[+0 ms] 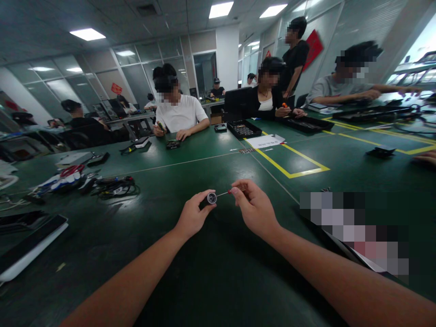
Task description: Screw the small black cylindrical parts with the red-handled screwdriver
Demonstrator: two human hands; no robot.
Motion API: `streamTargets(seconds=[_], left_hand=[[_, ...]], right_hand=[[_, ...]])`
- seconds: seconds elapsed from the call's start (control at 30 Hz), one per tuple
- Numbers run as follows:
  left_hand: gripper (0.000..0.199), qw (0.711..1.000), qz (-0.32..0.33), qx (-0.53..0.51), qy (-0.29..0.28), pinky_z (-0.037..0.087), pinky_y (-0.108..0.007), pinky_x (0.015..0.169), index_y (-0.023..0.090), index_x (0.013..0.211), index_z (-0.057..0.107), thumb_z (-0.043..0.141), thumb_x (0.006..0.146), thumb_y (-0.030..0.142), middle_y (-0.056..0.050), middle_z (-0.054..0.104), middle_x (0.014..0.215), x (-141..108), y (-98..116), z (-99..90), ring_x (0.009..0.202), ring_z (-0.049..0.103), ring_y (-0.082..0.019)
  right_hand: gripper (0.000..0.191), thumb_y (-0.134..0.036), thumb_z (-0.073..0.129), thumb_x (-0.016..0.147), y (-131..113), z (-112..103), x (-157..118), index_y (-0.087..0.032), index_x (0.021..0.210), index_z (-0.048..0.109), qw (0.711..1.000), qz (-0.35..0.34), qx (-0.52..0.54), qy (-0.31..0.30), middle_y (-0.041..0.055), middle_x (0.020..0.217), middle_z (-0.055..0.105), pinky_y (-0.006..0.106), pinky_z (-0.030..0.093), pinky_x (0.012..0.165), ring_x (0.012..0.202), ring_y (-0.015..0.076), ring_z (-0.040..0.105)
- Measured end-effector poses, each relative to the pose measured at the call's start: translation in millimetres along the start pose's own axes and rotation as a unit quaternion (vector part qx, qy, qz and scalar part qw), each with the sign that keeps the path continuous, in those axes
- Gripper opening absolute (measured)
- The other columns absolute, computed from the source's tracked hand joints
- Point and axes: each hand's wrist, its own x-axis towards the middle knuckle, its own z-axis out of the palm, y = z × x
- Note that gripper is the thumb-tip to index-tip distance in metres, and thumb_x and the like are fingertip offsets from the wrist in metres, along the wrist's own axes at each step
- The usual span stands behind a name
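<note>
My left hand (195,212) is closed around a small dark cylindrical part (211,198), whose round, grey-rimmed end faces me. Fine detail inside that end is too small to make out. In my right hand (256,204) is a screwdriver (229,192) with a thin metal shaft and a reddish handle, mostly covered by my fingers. Its shaft points left, and the tip meets or nearly meets the round end of the part; I cannot tell which. Both hands are above the green tabletop (218,268).
Coiled black cables (117,187) and a black-and-white device (32,247) lie to the left. A partly pixelated flat item (354,236) lies right. Yellow tape (309,173), a white paper (264,141) and black trays (243,129) are farther back. A person in white (184,111) sits opposite.
</note>
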Motion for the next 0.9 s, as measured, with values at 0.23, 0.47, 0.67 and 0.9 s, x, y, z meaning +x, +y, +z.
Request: streamTargets(seconds=[0.23, 0.47, 0.67, 0.9], left_hand=[[0.038, 1.000, 0.004, 0.018, -0.006, 0.046, -0.045, 0.109, 0.029, 0.127, 0.066, 0.070, 0.090, 0.023, -0.005, 0.067, 0.126, -0.6, 0.1, 0.1, 0.119, 0.060, -0.025], [0.041, 1.000, 0.002, 0.025, 0.000, 0.045, -0.041, 0.108, 0.031, 0.125, 0.068, 0.072, 0.087, 0.017, -0.002, 0.068, 0.122, 0.5, -0.1, -0.4, 0.116, 0.061, -0.023], [0.039, 0.999, 0.003, 0.036, -0.002, 0.045, -0.042, 0.108, 0.031, 0.124, 0.068, 0.072, 0.088, 0.018, -0.002, 0.067, 0.123, 0.8, 0.2, -0.6, 0.118, 0.060, -0.024], [0.038, 0.998, 0.008, 0.056, -0.002, 0.045, -0.044, 0.106, 0.031, 0.125, 0.067, 0.070, 0.089, 0.021, -0.003, 0.068, 0.121, -0.2, 1.3, -1.2, 0.116, 0.060, -0.024]], right_hand=[[0.029, -0.045, 0.048, 0.101, -8.6, 0.5, -5.7, -0.023, 0.092, 0.064, 0.999, -0.033, -0.029, -0.016, -0.0027, 0.067, 0.059, 0.028, 0.042, 0.060, 0.061, 0.0148, 0.057], [0.029, -0.039, 0.043, 0.103, -7.9, 1.7, -5.4, -0.022, 0.101, 0.067, 0.996, -0.029, -0.083, 0.013, 0.0021, 0.081, 0.071, 0.030, 0.043, 0.062, 0.067, 0.0176, 0.063], [0.022, -0.029, 0.040, 0.100, -4.4, 1.2, -3.4, -0.021, 0.107, 0.059, 0.994, -0.020, -0.105, 0.013, 0.0047, 0.088, 0.071, 0.031, 0.044, 0.066, 0.073, 0.0196, 0.065], [0.035, -0.044, 0.040, 0.103, -5.6, -1.2, -0.2, -0.024, 0.093, 0.067, 0.994, 0.008, -0.104, -0.003, 0.0010, 0.076, 0.070, 0.031, 0.041, 0.061, 0.067, 0.0191, 0.065]])
